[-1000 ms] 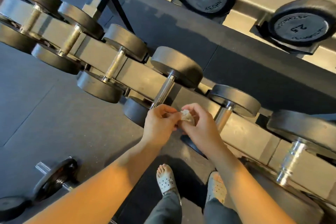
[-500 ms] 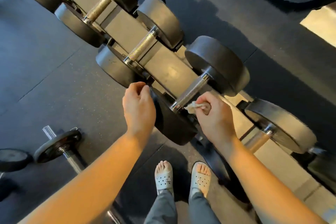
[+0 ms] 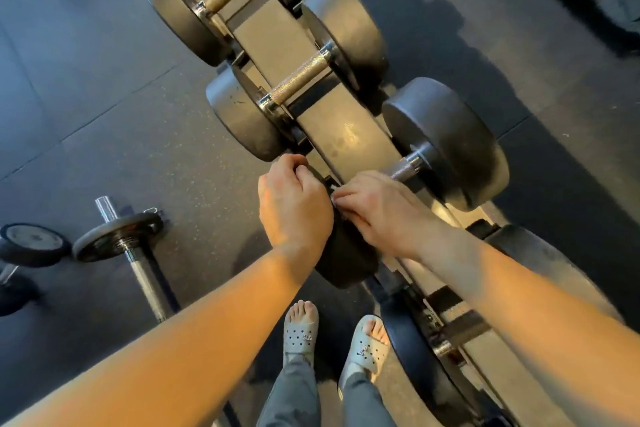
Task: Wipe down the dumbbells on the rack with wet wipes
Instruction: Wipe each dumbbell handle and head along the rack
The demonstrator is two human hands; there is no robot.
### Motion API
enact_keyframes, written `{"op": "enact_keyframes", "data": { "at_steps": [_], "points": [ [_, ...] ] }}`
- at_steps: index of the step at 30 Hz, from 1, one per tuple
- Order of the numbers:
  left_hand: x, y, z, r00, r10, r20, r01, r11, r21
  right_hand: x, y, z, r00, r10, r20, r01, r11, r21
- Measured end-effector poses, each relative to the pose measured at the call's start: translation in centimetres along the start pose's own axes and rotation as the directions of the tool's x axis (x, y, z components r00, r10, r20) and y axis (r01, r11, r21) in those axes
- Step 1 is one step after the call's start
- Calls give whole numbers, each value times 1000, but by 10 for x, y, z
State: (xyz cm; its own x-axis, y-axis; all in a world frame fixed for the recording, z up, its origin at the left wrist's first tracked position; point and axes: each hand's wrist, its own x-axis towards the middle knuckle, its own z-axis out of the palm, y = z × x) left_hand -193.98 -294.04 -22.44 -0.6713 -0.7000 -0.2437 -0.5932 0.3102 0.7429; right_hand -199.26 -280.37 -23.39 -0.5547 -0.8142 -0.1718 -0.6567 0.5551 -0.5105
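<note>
Since the rack (image 3: 332,128) runs away from me on a slant, up-left to down-right in my view, every dumbbell sits crosswise on it. The dumbbell (image 3: 415,163) I'm on has its long axis going from the near head (image 3: 346,260), just above my feet, up and right to the far head (image 3: 450,146); the knurled handle (image 3: 401,170) bridges them over the rack's beam.

My left hand (image 3: 294,208) is curled over the top edge of the near head, gripping it, I'd guess to steady the thing. My right hand (image 3: 377,211) is clamped on the handle's near end, fingers curled, right up against the left hand, touching or just beside, can't say which. The wet wipe (image 3: 333,199) is mostly buried under those fingers and only a pale sliver shows at the fingertips, so I reckon it's pinched against the metal.

The bare stretch of handle lies up and right of my right hand, toward the far head; so the next stroke probably wants to slide along that axis, away from me, right hand doing it since it's the one on the bar.
</note>
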Motion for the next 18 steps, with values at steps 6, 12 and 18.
{"op": "enact_keyframes", "data": {
  "at_steps": [6,12,18],
  "points": [
    [-2,2,-1,1000,-12,2,12,1000,10,87,8,-20,571,319,757,-524,851,37],
    [-1,3,-1,1000,-11,5,11,1000,23,44,-6,-13,905,213,368,-147,969,-200],
    [0,3,1,1000,-3,1,3,999,43,-14,9,5,987,-154,-39,148,981,-124]
  ]
}}
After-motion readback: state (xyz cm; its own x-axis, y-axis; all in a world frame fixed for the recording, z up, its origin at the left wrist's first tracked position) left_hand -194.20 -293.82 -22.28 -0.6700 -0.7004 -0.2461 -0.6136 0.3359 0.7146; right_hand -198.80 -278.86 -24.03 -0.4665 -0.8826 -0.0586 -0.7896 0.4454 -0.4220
